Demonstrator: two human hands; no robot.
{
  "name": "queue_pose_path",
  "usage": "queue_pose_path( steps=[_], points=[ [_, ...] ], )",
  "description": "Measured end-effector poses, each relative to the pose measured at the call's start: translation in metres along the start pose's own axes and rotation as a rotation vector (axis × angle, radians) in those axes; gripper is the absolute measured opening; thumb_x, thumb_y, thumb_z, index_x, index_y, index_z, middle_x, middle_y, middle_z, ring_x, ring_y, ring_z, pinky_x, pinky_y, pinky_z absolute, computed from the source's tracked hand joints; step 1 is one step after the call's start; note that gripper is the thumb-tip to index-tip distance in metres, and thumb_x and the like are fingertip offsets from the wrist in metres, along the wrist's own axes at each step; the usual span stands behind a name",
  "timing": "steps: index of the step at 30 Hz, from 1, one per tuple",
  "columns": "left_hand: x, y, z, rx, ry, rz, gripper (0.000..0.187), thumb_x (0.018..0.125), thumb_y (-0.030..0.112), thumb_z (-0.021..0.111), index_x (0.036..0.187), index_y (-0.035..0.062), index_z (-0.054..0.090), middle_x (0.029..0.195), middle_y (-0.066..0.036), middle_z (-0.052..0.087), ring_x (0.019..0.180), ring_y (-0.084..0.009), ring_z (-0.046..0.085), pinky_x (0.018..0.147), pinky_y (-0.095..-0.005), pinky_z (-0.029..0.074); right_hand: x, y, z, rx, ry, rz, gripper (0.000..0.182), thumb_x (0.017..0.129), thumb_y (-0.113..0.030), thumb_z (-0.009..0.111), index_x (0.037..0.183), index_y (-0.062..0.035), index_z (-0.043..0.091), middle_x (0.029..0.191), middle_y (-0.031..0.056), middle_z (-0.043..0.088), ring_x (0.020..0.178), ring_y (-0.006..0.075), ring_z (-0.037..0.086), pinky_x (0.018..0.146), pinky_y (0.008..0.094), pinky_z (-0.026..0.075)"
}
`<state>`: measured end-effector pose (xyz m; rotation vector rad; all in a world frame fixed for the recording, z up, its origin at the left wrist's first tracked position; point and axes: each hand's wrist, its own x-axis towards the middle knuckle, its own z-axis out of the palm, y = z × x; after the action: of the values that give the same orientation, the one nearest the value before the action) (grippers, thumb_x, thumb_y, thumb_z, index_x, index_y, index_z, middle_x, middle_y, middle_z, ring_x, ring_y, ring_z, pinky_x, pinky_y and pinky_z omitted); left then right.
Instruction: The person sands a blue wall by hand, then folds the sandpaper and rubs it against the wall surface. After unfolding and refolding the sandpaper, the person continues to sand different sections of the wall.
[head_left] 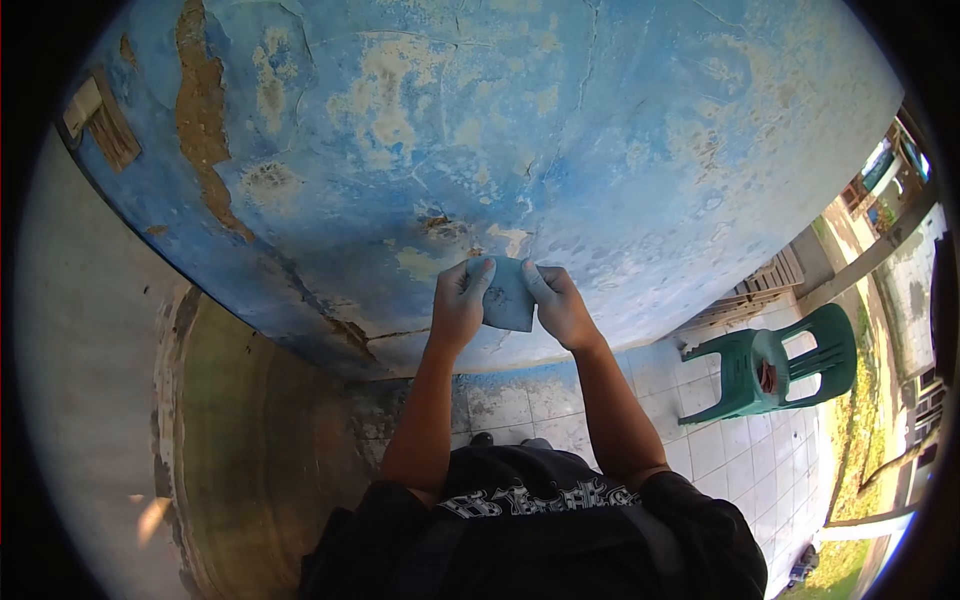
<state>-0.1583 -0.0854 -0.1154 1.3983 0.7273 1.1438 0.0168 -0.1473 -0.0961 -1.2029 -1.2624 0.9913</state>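
Observation:
A small grey-blue sheet that looks like sandpaper [510,300], with a worn dark patch in its middle, is stretched between my two hands in front of the wall. My left hand [458,308] pinches its left edge, thumb on the near face. On the opposite edge, my right hand [565,310] grips it the same way. Pale dust coats the fingers of both hands. Just beyond them rises a blue painted wall [620,130], cracked and blotched where paint has flaked off. A long strip of bare brown plaster [203,115] runs down its left part.
A green plastic chair [740,375] stands to the right on the white tiled floor [715,450], with a reddish-brown item [767,377] on its seat. Slatted wood [765,280] leans near the wall's right end. A brownish wall surface [250,440] lies at left.

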Motion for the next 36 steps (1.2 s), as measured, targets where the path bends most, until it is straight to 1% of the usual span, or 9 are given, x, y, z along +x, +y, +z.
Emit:
queue_pose_path(
  steps=[5, 10, 13, 15, 18, 21, 27, 34, 36],
  points=[
    [-0.001, 0.014, -0.001, 0.117, 0.017, 0.03, 0.041, 0.115, 0.028, 0.058, 0.085, 0.0001, 0.066, 0.066, -0.001, 0.055, 0.062, -0.009, 0.045, 0.059, -0.0351, 0.039, 0.005, -0.003, 0.02, -0.208, 0.126, -0.123, 0.05, 0.113, -0.03, 0.062, 0.076, 0.004, 0.064, 0.057, 0.0087, 0.053, 0.054, 0.0129, 0.046, 0.054, 0.0386, 0.041],
    [0.005, -0.005, -0.013, -0.007, -0.057, 0.086, 0.042, 0.116, 0.028, 0.056, 0.085, 0.0011, 0.064, 0.068, 0.001, 0.053, 0.063, -0.0087, 0.043, 0.06, -0.0334, 0.038, 0.018, 0.016, 0.022, -0.506, 0.083, -0.345, 0.046, 0.113, -0.024, 0.059, 0.079, 0.0057, 0.062, 0.061, 0.0064, 0.056, 0.056, 0.0132, 0.045, 0.055, 0.0405, 0.042],
    [0.005, -0.012, -0.018, -0.011, -0.073, 0.032, 0.041, 0.115, 0.029, 0.057, 0.087, 0.0017, 0.065, 0.07, 0.001, 0.054, 0.065, -0.0083, 0.044, 0.062, -0.0325, 0.039, 0.02, 0.03, 0.026, -0.513, 0.159, -0.305, 0.049, 0.112, -0.029, 0.063, 0.075, 0.0048, 0.062, 0.056, 0.0143, 0.051, 0.052, 0.0163, 0.049, 0.053, 0.0425, 0.041],
    [0.005, -0.012, -0.024, -0.017, -0.063, -0.024, 0.04, 0.115, 0.03, 0.057, 0.089, 0.0018, 0.066, 0.072, 0.001, 0.056, 0.066, -0.0081, 0.046, 0.063, -0.0321, 0.039, 0.022, 0.034, 0.023, -0.303, 0.069, -0.072, 0.046, 0.112, -0.03, 0.063, 0.078, 0.0015, 0.066, 0.06, 0.0068, 0.055, 0.057, 0.0131, 0.048, 0.056, 0.0387, 0.04],
    [0.003, -0.008, -0.036, -0.034, -0.106, -0.135, 0.038, 0.114, 0.032, 0.059, 0.095, 0.0013, 0.069, 0.075, 0.001, 0.06, 0.069, -0.0081, 0.05, 0.066, -0.0318, 0.042, 0.025, 0.031, 0.02, 0.17, 0.003, 0.018, 0.039, 0.113, -0.03, 0.062, 0.088, -0.0026, 0.072, 0.068, -0.0016, 0.055, 0.062, 0.0094, 0.045, 0.06, 0.032, 0.037],
    [0.001, -0.011, -0.039, 0.034, -0.198, -0.115, 0.036, 0.113, 0.033, 0.06, 0.101, 0.0006, 0.072, 0.079, -0.001, 0.064, 0.071, -0.0092, 0.054, 0.068, -0.0317, 0.045, 0.027, 0.024, 0.025, 0.325, 0.008, 0.048, 0.034, 0.114, -0.031, 0.062, 0.1, -0.0027, 0.074, 0.073, -0.0051, 0.053, 0.065, 0.0072, 0.042, 0.062, 0.0278, 0.035],
    [0.002, -0.009, -0.037, 0.02, -0.037, 0.028, 0.035, 0.113, 0.031, 0.06, 0.099, -0.0004, 0.069, 0.081, -0.003, 0.064, 0.075, -0.0118, 0.055, 0.071, -0.0332, 0.047, 0.022, 0.008, 0.033, 0.247, -0.054, 0.204, 0.033, 0.113, -0.029, 0.064, 0.104, 0.0003, 0.075, 0.075, -0.0039, 0.057, 0.063, 0.0055, 0.045, 0.059, 0.0259, 0.036],
    [0.008, -0.017, -0.053, 0.119, 0.102, 0.062, 0.037, 0.113, 0.028, 0.059, 0.089, -0.0007, 0.061, 0.073, -0.004, 0.053, 0.071, -0.0117, 0.046, 0.067, -0.0339, 0.04, 0.026, 0.017, 0.05, 0.257, -0.13, 0.104, 0.033, 0.112, -0.029, 0.065, 0.097, -0.0002, 0.072, 0.077, -0.0027, 0.059, 0.064, 0.0049, 0.046, 0.058, 0.0251, 0.037],
    [0.009, -0.02, -0.056, 0.188, 0.111, 0.119, 0.038, 0.113, 0.027, 0.059, 0.088, -0.0013, 0.06, 0.072, -0.004, 0.051, 0.07, -0.012, 0.044, 0.066, -0.0341, 0.039, 0.026, 0.016, 0.055, 0.532, -0.136, 0.223, 0.033, 0.112, -0.029, 0.066, 0.097, -0.0001, 0.071, 0.078, -0.002, 0.06, 0.065, 0.0048, 0.046, 0.059, 0.0267, 0.038]
  ],
)
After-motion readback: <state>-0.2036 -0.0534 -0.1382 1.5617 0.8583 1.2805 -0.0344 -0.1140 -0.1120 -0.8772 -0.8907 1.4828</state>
